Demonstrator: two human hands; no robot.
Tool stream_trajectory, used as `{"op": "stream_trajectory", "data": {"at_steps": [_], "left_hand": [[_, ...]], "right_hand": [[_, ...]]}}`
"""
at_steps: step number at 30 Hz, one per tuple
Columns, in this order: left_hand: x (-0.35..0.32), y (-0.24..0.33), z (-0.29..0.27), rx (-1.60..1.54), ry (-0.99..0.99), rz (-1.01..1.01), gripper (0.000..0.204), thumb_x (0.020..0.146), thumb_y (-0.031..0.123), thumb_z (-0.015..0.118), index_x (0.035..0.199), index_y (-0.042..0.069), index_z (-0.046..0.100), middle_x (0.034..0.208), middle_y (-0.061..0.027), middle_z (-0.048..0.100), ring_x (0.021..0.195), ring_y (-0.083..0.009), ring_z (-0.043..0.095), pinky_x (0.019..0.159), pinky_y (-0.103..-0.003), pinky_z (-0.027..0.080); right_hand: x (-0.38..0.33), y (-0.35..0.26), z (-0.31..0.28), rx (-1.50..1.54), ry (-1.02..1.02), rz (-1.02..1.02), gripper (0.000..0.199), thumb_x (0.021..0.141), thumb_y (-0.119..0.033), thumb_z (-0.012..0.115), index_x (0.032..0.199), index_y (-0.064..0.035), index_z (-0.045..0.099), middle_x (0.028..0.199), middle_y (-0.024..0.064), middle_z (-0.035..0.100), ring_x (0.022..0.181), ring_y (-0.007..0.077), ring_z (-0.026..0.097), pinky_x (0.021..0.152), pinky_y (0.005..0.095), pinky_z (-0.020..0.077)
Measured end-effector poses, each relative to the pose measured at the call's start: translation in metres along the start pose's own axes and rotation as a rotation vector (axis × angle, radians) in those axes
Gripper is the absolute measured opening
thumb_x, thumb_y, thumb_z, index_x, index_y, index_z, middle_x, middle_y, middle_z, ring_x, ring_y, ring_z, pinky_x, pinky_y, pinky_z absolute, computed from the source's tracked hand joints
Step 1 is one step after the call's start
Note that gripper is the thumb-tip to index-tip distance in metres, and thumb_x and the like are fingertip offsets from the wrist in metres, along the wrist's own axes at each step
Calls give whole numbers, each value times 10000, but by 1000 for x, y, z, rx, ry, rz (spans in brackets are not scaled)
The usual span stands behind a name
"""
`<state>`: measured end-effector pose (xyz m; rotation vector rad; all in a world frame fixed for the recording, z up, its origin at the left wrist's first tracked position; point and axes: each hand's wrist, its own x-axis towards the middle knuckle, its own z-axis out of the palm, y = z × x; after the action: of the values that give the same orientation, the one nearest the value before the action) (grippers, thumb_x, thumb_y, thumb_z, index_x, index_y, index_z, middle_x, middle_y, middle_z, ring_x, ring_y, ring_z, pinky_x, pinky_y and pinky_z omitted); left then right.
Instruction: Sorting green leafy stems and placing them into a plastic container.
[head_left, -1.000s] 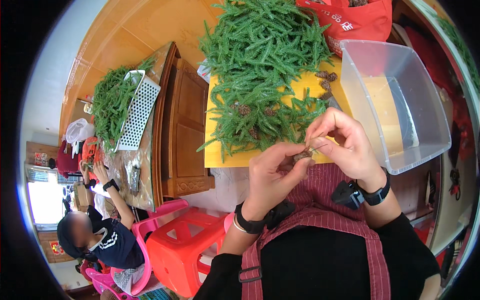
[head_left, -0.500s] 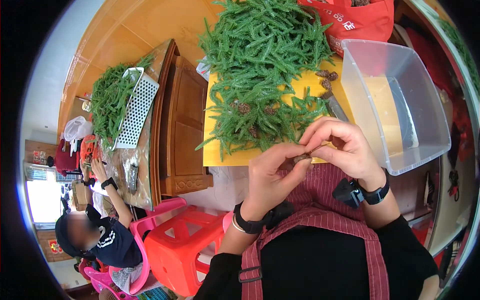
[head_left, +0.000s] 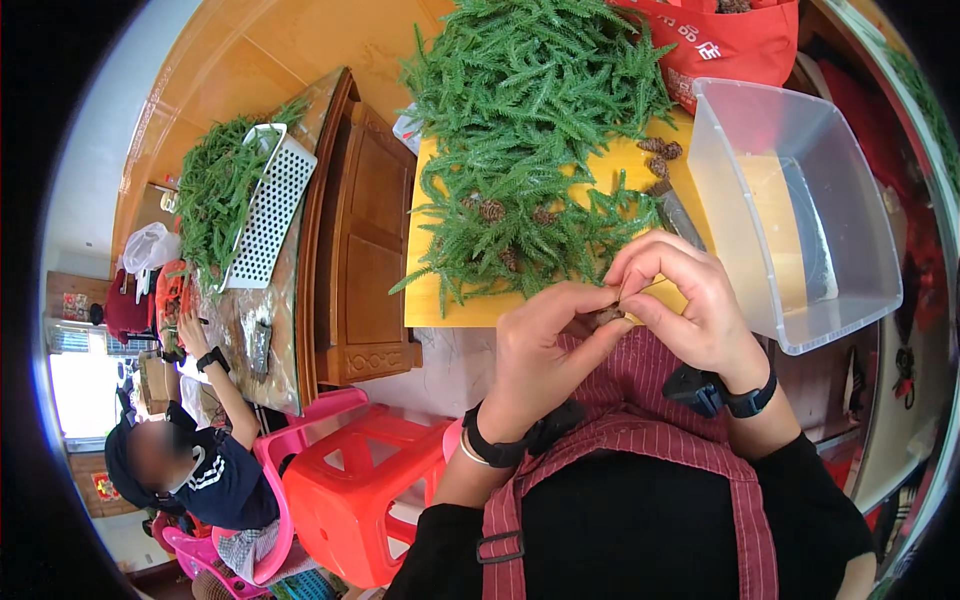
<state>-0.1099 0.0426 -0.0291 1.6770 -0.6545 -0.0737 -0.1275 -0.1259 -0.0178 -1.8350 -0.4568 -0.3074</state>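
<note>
In front of my apron, at the near edge of the yellow table (head_left: 424, 311), my two hands meet. My left hand (head_left: 540, 350) pinches a small brown pine cone (head_left: 606, 316), mostly hidden by the fingers. The thumb and forefinger of my right hand (head_left: 695, 300) are closed on a thin wire (head_left: 655, 283) at the cone, and a bit of it sticks out past them. Just beyond lie green artificial pine sprigs (head_left: 540, 100), with a few pine cones (head_left: 491, 210) among them. Loose pine cones (head_left: 660, 150) and a dark bundle of thin wires (head_left: 681, 218) lie farther right.
A clear plastic bin (head_left: 735, 220) stands to the right, with a red bag (head_left: 690, 60) behind it. At left are a red stool (head_left: 330, 520) and a second table bearing a white perforated basket (head_left: 270, 215) and more sprigs. A co-worker (head_left: 225, 480) sits there, hands on something.
My right fingers have shifted slightly at the cone, and the wire's visible part now sticks out differently. My left hand keeps its hold. The co-worker's hands have moved a little.
</note>
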Motion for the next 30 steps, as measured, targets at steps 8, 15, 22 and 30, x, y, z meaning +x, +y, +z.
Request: {"op": "stream_trajectory", "data": {"at_steps": [8, 15, 22, 30], "left_hand": [[2, 3, 1, 41, 60, 99, 270, 675, 0, 723, 912, -24, 597, 830, -86, 621, 673, -103, 597, 548, -202, 488], [0, -2, 1, 22, 61, 103, 252, 700, -14, 701, 923, -36, 585, 820, -91, 603, 655, -107, 595, 545, -201, 497], [1, -3, 6, -68, 114, 56, 277, 667, 41, 737, 913, 14, 613, 750, -69, 594, 606, -105, 580, 506, -203, 482], [-2, -5, 11, -346, 95, 35, 252, 696, -17, 700, 918, -20, 582, 812, -80, 551, 627, -113, 593, 510, -196, 495]], "right_hand": [[-7, 2, 7, 351, 62, 207, 67, 745, 24, 565, 782, -20, 532, 895, 89, 536, 826, 167, 531, 732, 264, 426], [-17, 2, 15, 436, 149, 235, 95, 736, 58, 576, 803, -6, 556, 906, 83, 517, 843, 143, 514, 739, 247, 423], [-20, 1, 13, 309, 189, 158, 115, 711, 102, 572, 776, 8, 570, 905, 89, 524, 831, 148, 523, 740, 249, 425], [-26, 2, 22, 412, 247, 162, 84, 732, 44, 609, 797, -10, 604, 907, 88, 558, 814, 132, 536, 715, 238, 433]]}}
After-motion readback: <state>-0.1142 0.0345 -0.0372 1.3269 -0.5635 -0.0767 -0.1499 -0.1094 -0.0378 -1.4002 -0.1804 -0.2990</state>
